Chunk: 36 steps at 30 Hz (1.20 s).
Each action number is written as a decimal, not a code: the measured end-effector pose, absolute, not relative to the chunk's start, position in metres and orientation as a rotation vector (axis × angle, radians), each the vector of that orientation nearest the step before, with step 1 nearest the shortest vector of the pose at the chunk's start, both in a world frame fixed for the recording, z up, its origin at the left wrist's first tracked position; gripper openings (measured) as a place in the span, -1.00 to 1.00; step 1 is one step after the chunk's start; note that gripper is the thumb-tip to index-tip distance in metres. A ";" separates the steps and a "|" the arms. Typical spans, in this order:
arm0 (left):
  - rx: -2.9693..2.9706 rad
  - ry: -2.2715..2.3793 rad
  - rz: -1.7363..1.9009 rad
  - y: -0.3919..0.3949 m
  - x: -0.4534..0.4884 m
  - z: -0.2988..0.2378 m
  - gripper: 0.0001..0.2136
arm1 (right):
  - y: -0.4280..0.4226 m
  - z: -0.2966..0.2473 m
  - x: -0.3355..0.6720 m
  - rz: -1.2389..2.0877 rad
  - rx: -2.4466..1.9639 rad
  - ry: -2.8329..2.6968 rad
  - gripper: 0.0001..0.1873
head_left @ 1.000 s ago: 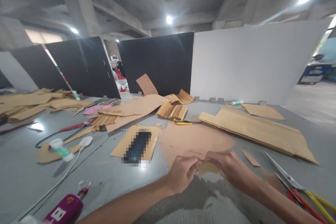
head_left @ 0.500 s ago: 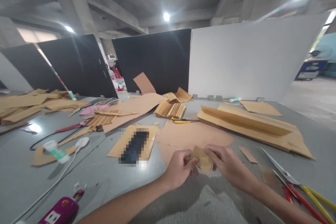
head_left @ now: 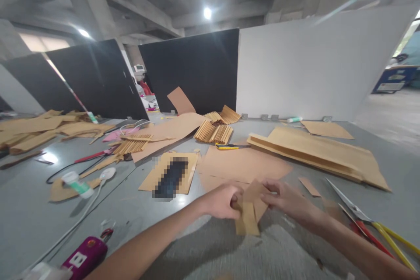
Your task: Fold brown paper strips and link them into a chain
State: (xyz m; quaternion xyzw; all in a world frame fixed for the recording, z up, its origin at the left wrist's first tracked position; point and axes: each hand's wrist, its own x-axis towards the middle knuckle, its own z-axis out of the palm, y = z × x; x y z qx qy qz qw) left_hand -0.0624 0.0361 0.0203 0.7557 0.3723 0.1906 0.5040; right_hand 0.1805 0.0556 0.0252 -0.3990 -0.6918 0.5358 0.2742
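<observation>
In front of me at the table's near side, my left hand (head_left: pixel 223 201) is closed, its fingertips on a small folded piece of tan paper (head_left: pixel 248 221). My right hand (head_left: pixel 282 197) pinches the edge of a pinkish-brown paper piece (head_left: pixel 257 194), which lies against the tan one. The two pieces overlap between my hands, slightly blurred. Just beyond them a large pinkish-brown paper sheet (head_left: pixel 243 164) lies flat.
Two pairs of scissors (head_left: pixel 359 214) lie at the right. A long folded paper (head_left: pixel 321 153), a yellow utility knife (head_left: pixel 226 145) and pleated paper (head_left: pixel 213 132) lie farther back. A glue tube (head_left: pixel 78 185) and purple power socket (head_left: pixel 85 256) are at the left; upright panels (head_left: pixel 193 70) stand behind.
The tan paper has tilted down and a pinkish-brown piece now shows against it. My hands have drawn slightly apart. The long folded paper's raised flap has dropped lower.
</observation>
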 end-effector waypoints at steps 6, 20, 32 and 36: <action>2.064 1.029 0.115 0.039 -0.080 0.047 -0.72 | 0.036 0.004 0.176 1.483 -1.191 -1.643 -0.77; 2.556 1.479 0.623 -0.027 -0.019 -0.011 -0.59 | -0.017 -0.022 0.212 0.275 -1.237 -2.152 -0.72; 2.759 1.210 0.641 -0.022 -0.021 -0.021 -0.71 | -0.003 -0.018 0.255 0.478 -0.990 -2.615 -0.44; 2.632 1.125 0.685 -0.022 -0.020 -0.017 -0.73 | -0.003 -0.004 0.257 0.623 -0.939 -2.652 -0.34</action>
